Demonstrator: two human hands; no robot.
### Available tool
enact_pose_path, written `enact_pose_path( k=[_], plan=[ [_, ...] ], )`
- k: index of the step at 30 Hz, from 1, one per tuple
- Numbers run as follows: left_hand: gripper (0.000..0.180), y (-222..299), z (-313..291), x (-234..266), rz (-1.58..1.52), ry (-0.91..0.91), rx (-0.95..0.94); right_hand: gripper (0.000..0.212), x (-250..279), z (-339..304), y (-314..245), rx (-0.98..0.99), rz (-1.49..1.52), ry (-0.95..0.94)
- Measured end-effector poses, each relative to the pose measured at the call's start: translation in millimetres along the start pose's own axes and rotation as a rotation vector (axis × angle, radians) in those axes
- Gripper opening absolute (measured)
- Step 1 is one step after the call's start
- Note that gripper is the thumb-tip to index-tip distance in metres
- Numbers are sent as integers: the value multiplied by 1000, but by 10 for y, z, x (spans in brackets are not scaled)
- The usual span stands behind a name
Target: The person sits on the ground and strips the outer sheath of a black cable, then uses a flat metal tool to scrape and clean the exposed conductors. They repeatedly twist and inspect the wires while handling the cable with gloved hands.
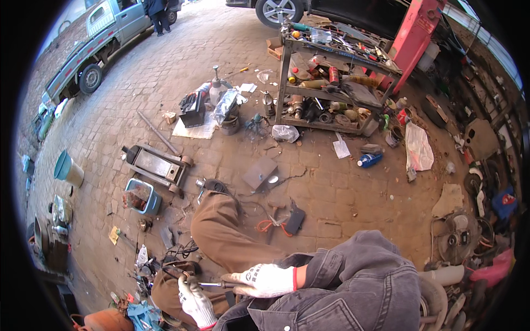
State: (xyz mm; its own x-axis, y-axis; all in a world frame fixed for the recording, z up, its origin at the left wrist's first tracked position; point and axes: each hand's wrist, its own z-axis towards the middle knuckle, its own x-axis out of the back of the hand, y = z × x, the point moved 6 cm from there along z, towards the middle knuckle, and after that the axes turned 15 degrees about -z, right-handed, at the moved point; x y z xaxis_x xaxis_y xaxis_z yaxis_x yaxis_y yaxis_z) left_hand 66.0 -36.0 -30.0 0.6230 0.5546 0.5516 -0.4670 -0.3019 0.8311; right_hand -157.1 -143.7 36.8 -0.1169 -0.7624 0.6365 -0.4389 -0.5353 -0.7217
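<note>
Both my hands wear white knitted work gloves with red cuffs. My right hand (270,280) is closed round the dark handle of what looks like a screwdriver (211,284), its thin metal shaft pointing left. The shaft's tip meets my left hand (194,302), whose fingers are closed on a small dark part that is mostly hidden. Brown trousers (226,231) cover my bent legs around the work. Just beyond the left hand lie black cables (182,249) and a clutter of small metal parts (144,270).
In front lie a brown metal plate (260,174), a hammer and an orange-handled tool (270,225). A floor jack (157,165) and a blue bin (142,196) stand to the left. A loaded tool cart (337,55) is ahead. A person (157,15) stands by a truck (105,33).
</note>
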Motion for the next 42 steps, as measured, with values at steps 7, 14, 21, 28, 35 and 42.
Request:
enact_pose_path(
  k=[7,14,21,28,35,42],
  plan=[
    [47,-133,305,-33,-653,18,655,54,-112,169,96,89,262,151],
    [44,457,236,-229,-828,-81,732,55,-94,197,310,-114,425,339],
    [43,480,38,-429,-911,-200,843,70,-63,433,426,-210,377,311],
    [35,160,-104,-340,-403,-189,101,86,-119,783,401,-222,424,207],
    [46,-74,36,-435,-38,-140,-322,90,-58,713,261,-322,493,198],
    [69,-165,15,-520,123,-338,-91,73,-187,799,318,-306,384,250]
  ],
)
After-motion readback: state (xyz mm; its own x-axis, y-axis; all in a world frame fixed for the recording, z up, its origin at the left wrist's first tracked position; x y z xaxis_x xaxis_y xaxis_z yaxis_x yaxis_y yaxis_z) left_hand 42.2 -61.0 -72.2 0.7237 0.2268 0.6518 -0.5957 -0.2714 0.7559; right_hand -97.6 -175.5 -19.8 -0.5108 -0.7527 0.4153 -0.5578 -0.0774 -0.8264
